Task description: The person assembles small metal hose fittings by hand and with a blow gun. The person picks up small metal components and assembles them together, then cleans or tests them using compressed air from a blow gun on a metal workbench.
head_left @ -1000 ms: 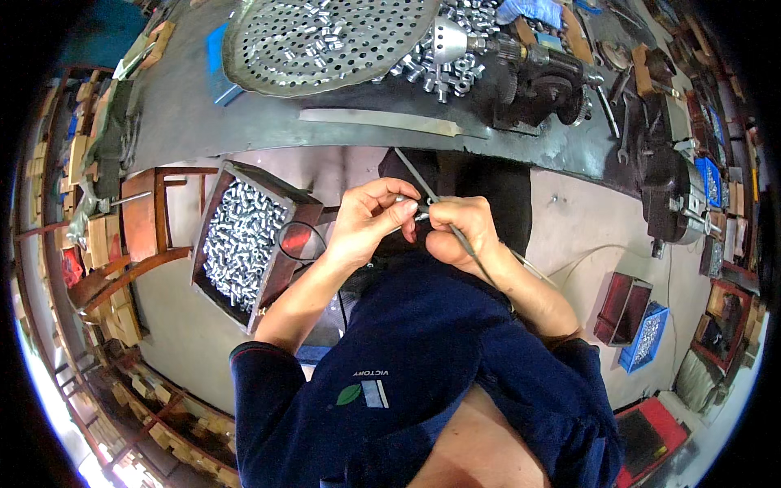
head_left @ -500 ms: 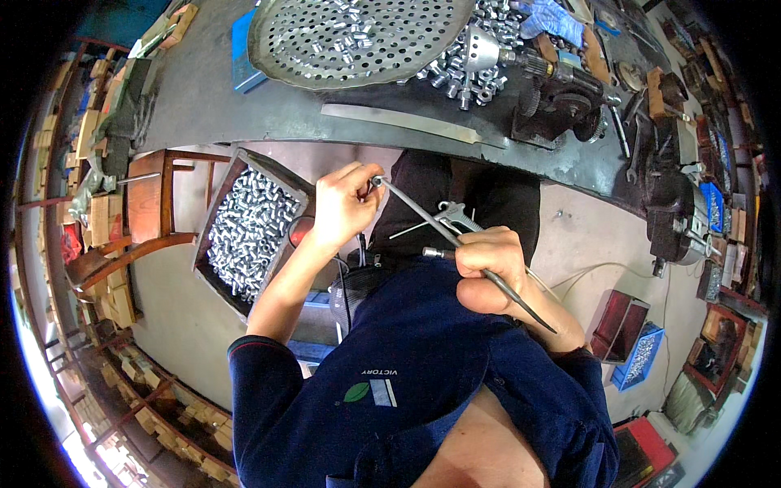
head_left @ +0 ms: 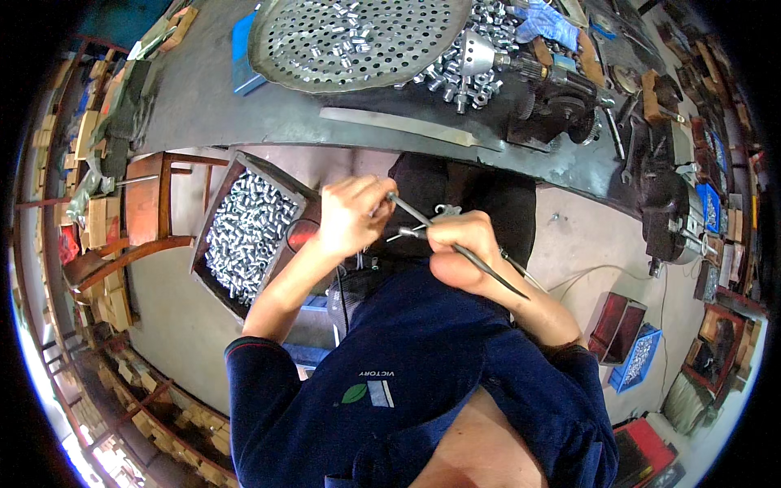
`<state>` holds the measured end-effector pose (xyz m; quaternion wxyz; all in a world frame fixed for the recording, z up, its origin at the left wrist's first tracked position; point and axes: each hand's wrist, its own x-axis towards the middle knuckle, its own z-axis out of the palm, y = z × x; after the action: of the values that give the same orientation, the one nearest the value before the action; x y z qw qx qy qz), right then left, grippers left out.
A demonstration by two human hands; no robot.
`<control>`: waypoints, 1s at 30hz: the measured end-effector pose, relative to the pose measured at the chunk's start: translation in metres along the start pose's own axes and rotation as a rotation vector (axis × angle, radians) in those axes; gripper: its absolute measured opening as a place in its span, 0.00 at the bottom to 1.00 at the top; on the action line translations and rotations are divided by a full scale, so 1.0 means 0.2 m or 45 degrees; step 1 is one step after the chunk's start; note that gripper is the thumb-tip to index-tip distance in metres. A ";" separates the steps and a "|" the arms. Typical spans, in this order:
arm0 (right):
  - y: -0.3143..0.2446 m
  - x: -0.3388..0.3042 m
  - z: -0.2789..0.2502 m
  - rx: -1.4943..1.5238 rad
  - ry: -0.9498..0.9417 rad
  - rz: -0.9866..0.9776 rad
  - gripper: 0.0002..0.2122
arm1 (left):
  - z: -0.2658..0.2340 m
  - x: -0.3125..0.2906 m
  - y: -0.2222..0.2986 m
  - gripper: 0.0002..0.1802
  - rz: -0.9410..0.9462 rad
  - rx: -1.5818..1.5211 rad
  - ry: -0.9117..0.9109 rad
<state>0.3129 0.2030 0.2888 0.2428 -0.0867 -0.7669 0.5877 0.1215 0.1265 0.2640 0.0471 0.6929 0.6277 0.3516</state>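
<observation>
My right hand (head_left: 465,248) is closed around a long, slim metal file (head_left: 493,275), whose thin tapered end sticks out behind the hand over my forearm. A small metal cylinder (head_left: 409,233) also protrudes from that hand. The file's other end meets the fingers of my left hand (head_left: 356,213), which are pinched on a small metal fitting (head_left: 390,196), mostly hidden by them. Both hands are over my lap, close together. Beneath them lies a grey air blow gun (head_left: 446,211), largely covered by my right hand.
To the left stands a crate (head_left: 303,195) of small metal fittings. On the bench (head_left: 203,114) are a perforated round tray (head_left: 268,69), a flat metal strip (head_left: 390,124), a heap of fittings (head_left: 480,89) and a geared machine (head_left: 561,106). A vise (head_left: 675,203) is at the right.
My right hand and the file have moved up and left, toward my left hand. My left hand has shifted slightly right and down, and less of the file shows between them.
</observation>
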 end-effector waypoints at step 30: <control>0.05 -0.17 -0.04 0.061 0.316 0.193 0.12 | -0.62 -0.15 -0.68 0.12 -0.754 0.416 0.465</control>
<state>0.3444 0.1994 0.2712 0.2926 -0.2105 -0.7079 0.6074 -0.0594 0.0807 0.2756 -0.0771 0.4057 0.8466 0.3358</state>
